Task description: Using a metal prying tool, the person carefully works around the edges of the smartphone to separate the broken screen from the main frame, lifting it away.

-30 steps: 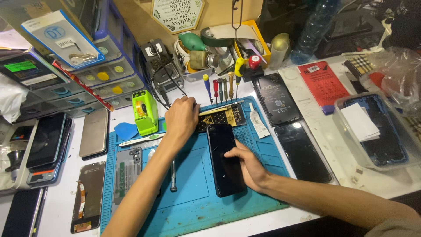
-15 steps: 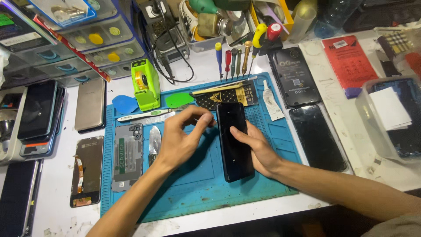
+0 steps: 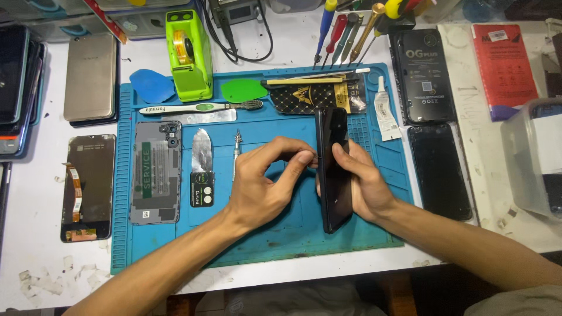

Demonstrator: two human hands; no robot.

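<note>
Head view: my right hand (image 3: 357, 184) is gripping the black phone (image 3: 335, 169), tilting it on its long edge over the blue mat (image 3: 281, 234), probably so its side faces my left hand (image 3: 263, 187). Left fingertips (image 3: 304, 157) are pinching something tiny at that edge; can't tell what. Nearby: grey back cover (image 3: 155, 172), metal pry tool (image 3: 202, 149), toothbrush (image 3: 199, 107), green tape dispenser (image 3: 188, 52), screwdrivers (image 3: 345, 29). Nothing is blocking the hands.

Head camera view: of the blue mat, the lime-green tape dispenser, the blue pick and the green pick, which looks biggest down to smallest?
1. Blue mat, by far the largest.
2. Lime-green tape dispenser.
3. Blue pick and green pick: these look about alike, so no ranking between them.
</note>
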